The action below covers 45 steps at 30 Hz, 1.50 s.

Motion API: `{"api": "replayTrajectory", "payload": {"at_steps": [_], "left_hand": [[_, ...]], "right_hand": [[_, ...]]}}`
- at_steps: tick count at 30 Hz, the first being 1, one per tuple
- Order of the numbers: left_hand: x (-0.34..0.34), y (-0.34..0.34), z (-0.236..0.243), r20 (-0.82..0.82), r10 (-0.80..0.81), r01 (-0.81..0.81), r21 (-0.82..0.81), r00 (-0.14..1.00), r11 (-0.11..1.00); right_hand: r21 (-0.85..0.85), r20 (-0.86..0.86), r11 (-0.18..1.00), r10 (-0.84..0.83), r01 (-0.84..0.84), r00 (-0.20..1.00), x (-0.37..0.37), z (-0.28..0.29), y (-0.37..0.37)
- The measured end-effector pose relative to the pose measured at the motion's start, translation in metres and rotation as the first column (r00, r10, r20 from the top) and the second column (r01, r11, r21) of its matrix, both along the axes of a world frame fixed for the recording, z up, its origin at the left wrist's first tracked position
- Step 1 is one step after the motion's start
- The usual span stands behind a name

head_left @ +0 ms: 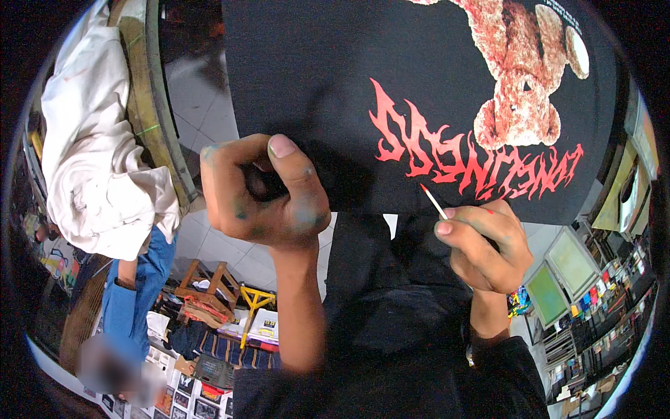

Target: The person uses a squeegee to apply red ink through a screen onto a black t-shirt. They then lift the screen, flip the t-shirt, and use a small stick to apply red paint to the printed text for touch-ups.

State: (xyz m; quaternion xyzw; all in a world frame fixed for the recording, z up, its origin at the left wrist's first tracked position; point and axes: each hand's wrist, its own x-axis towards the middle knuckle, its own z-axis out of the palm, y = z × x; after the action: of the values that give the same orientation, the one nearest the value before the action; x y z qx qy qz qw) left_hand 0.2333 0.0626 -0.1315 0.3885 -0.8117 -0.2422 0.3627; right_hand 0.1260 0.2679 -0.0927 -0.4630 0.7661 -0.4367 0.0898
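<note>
Across the upper view is black fabric (293, 70) on a flat, board-like panel, printed with an upside-down brown teddy bear (516, 91) and red flame-shaped lettering (398, 133). My left hand (265, 188), stained with paint, is curled closed at the panel's lower left edge; what it holds, if anything, is hidden. My right hand (488, 244), at the lower right edge, pinches a thin white stick (438, 206) with a red tip, which points up at the fabric just below the lettering, whether touching I cannot tell.
A co-worker in blue jeans (125, 307) and white cloth (98, 181) is close at left, beside a long wooden board (167, 160). Below are a wooden stand (202, 279), a yellow bracket (255, 304) and tiled floor (195, 98). Screen frames (565, 258) and racks stand at right.
</note>
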Motion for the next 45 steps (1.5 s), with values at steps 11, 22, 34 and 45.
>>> {"api": "replayTrajectory", "payload": {"at_steps": [11,22,34,45], "left_hand": [[-0.006,0.002,0.001,0.043,0.011,-0.007,-0.086,0.999,0.996],[-0.004,0.000,-0.002,0.016,-0.030,0.032,-0.118,0.999,0.993],[-0.008,0.006,0.003,0.033,0.070,-0.067,-0.076,0.997,0.995],[-0.009,0.007,0.003,0.048,0.113,-0.110,-0.060,0.992,0.992]], "right_hand": [[-0.129,0.001,0.988,-0.083,0.082,0.997,0.002,-0.014,0.002],[-0.120,0.081,0.984,-0.125,0.134,0.989,0.002,-0.013,0.010],[-0.030,0.060,0.975,-0.220,0.222,0.974,-0.001,-0.002,0.027],[0.050,0.216,0.899,-0.436,0.436,0.874,-0.005,0.004,0.043]]}}
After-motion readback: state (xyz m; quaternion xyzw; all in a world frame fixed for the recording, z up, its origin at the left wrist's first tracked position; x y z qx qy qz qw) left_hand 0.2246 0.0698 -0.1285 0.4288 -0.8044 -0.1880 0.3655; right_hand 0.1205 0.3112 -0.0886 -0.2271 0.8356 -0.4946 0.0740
